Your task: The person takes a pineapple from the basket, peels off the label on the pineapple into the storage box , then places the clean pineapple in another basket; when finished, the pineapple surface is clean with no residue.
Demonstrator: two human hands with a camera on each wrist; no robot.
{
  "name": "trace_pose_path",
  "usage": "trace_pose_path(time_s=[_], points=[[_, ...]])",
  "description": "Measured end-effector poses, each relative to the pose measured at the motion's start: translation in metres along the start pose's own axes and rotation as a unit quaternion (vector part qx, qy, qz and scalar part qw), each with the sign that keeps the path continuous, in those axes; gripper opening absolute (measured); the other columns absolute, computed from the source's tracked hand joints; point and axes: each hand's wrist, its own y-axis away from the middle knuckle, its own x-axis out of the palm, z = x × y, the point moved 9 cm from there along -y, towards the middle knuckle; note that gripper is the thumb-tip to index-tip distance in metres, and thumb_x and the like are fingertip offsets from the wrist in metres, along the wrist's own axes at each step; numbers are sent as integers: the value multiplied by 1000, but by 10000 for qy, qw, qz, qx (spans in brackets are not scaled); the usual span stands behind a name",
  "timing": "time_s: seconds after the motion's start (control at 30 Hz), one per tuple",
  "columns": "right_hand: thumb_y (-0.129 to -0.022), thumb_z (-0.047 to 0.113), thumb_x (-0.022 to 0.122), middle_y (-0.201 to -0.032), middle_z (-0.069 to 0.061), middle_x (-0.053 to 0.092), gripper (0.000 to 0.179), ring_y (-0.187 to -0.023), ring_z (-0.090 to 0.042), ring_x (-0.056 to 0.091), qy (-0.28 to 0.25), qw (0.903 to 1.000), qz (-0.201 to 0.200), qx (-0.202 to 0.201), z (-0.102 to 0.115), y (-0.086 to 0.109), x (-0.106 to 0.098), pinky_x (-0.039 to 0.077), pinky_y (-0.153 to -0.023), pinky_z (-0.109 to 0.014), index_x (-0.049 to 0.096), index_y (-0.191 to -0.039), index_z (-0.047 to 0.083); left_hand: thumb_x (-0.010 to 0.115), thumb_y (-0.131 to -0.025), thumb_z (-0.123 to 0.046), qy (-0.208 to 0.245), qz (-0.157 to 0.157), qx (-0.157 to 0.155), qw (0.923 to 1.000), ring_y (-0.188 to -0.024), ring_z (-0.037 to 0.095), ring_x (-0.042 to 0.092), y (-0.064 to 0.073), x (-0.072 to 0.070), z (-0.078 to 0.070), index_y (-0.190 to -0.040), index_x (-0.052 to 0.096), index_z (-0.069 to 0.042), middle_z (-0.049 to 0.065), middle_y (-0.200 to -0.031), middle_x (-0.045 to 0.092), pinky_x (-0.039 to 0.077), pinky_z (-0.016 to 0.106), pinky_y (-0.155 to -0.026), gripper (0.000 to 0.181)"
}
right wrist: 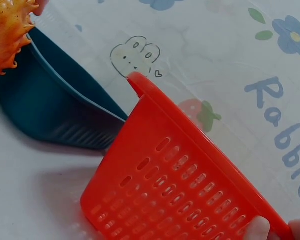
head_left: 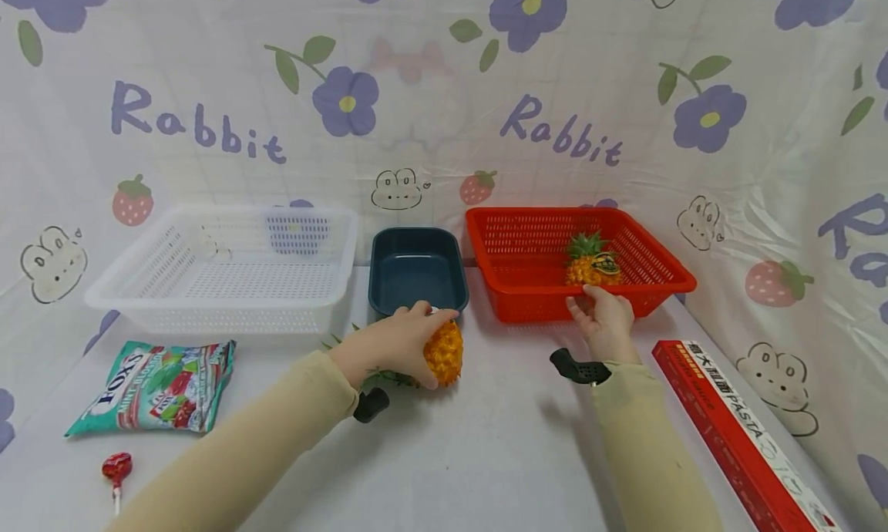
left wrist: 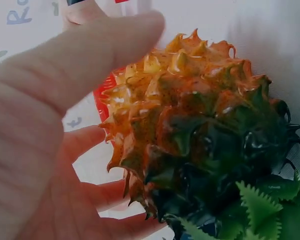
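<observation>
My left hand [head_left: 395,347] grips an orange-yellow pineapple [head_left: 445,356] in front of the dark blue bin. The left wrist view shows thumb and fingers around its spiky, orange-to-green body [left wrist: 190,115], with the toothed leaves at lower right. On the right, my right hand [head_left: 605,320] pinches the front rim of a red perforated basket [head_left: 523,307]. Fingertips [right wrist: 257,229] show on that rim in the right wrist view. Inside the basket lies another pineapple [head_left: 583,272] with a dark label.
A white perforated basket [head_left: 208,320] stands at back left, the dark blue bin [head_left: 419,243] between the two baskets. A green candy bag [head_left: 156,385] and red lollipop [head_left: 116,466] lie at left. A long red pasta box [head_left: 735,432] lies at right. Patterned cloth hangs behind.
</observation>
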Motion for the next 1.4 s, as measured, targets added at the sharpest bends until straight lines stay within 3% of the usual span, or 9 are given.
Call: trace_pose_path(time_s=[0.3, 0.57, 0.8, 0.97, 1.23, 1.4], points=[[-87, 3, 60, -114, 4, 37, 64, -103, -17, 45, 58, 10000, 1, -38, 0, 0, -1, 52, -78, -28, 24, -136, 23, 80, -68, -29, -370, 23, -151, 9992, -103, 26, 46, -2, 3, 1, -138, 38, -28, 8, -125, 43, 49, 38, -82, 82], [-87, 4, 61, -113, 3, 38, 63, -103, -16, 45, 88, 10000, 10, 9, 0, -1, -2, 51, -83, -28, 26, -135, 24, 80, -67, -26, -627, -213, 171, 9977, -107, 26, 44, 9, 5, -1, -135, 40, -33, 5, -132, 40, 49, 40, -82, 80], [-87, 5, 61, -112, 3, 39, 60, -106, -16, 44, 123, 9999, 34, 21, 1, -1, -1, 49, -87, -28, 28, -133, 24, 78, -68, -26, -758, -434, 705, 9937, -107, 26, 43, 23, 8, -5, -134, 42, -35, 3, -130, 41, 49, 37, -80, 76], [-86, 5, 62, -111, 2, 40, 59, -102, -16, 45, 119, 9999, 50, 28, 1, -1, -1, 50, -87, -28, 29, -131, 23, 77, -67, -25, -1045, -505, 1194, 9860, -110, 24, 43, 33, 12, -9, -132, 44, -36, 2, -133, 41, 48, 37, -84, 74], [-86, 5, 63, -110, 3, 41, 62, -100, -16, 45, 106, 9998, 117, 112, 1, -2, -1, 51, -83, -28, 29, -134, 23, 80, -67, -23, -1243, -465, 2072, 9692, -120, 24, 39, 55, 16, -9, -131, 47, -36, 2, -139, 39, 46, 37, -91, 73], [-86, 6, 63, -111, 3, 40, 62, -100, -16, 45, 128, 9998, 93, 105, 0, -2, -2, 52, -82, -28, 28, -133, 24, 79, -69, -22, -1425, -373, 2649, 9530, -127, 24, 37, 74, 19, -6, -132, 45, -40, 1, -142, 38, 43, 39, -97, 74]])
